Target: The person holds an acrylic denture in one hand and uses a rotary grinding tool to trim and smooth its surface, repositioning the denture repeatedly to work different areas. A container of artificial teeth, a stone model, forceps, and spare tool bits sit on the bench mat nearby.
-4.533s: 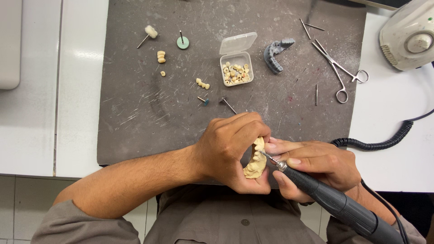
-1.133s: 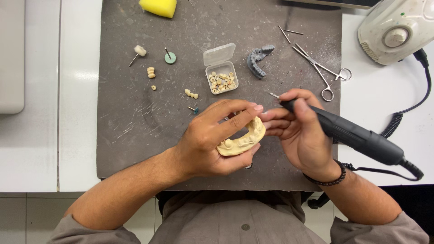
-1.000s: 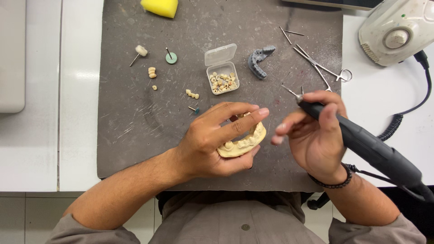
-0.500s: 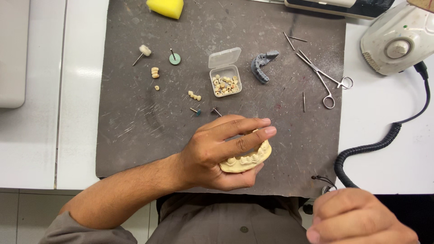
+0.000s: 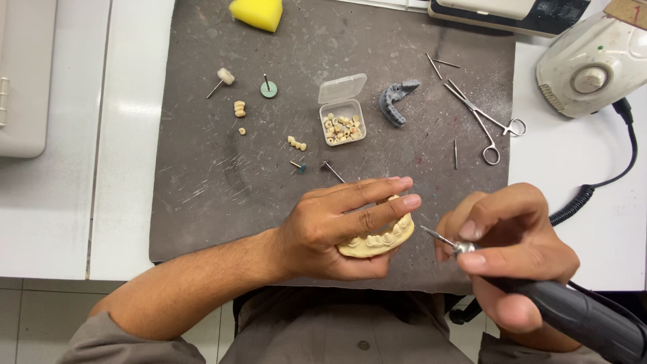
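Note:
My left hand (image 5: 344, 226) grips a cream plaster dental model (image 5: 381, 240) with a row of teeth, held over the near edge of the dark grey work mat (image 5: 216, 182). My right hand (image 5: 509, 253) holds a black rotary handpiece (image 5: 573, 317) just right of the model. Its thin metal bur (image 5: 437, 237) points left toward the model, a short gap away. The handpiece body runs off toward the lower right.
On the mat lie a small open plastic box of tooth pieces (image 5: 342, 121), a grey jaw model (image 5: 396, 100), scissors-like forceps (image 5: 486, 123), loose burs, small tooth pieces (image 5: 296, 143), a green disc (image 5: 269, 88) and a yellow sponge (image 5: 256, 12). A white motor unit (image 5: 593, 64) with coiled cord sits right.
My right hand swung the handpiece away, dropped low out of the way, and has now come back up beside the model. My left hand has kept hold of the model.

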